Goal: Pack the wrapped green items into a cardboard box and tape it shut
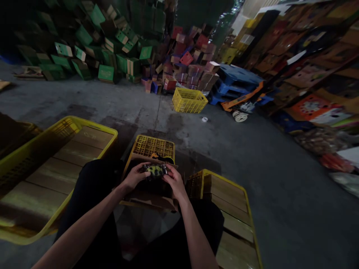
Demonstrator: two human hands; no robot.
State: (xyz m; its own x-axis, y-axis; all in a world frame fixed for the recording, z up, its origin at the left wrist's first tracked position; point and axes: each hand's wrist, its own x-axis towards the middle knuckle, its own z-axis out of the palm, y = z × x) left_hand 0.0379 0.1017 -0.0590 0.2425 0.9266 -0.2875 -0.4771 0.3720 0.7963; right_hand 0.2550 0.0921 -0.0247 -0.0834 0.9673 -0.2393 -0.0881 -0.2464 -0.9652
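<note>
My left hand (136, 177) and my right hand (174, 180) are closed on opposite ends of a small yellow-green and dark packet (156, 170) with a shiny wrap. What the packet contains is too dim to make out. It is held above an open cardboard box (157, 200) whose inside is dark. The box rests on an upturned-looking yellow plastic crate (153, 144) between my knees. Just beyond the packet, a black and orange-yellow object (162, 157) lies at the box's far edge; its kind is unclear.
At my left stands a long yellow crate (71, 120) with brown cartons (71, 169) in it. Another yellow crate (246, 194) with cartons is at my right. Ahead are a yellow basket (189, 101), blue pallets (237, 76), an orange pallet jack (244, 98) and heaped green boxes (106, 73).
</note>
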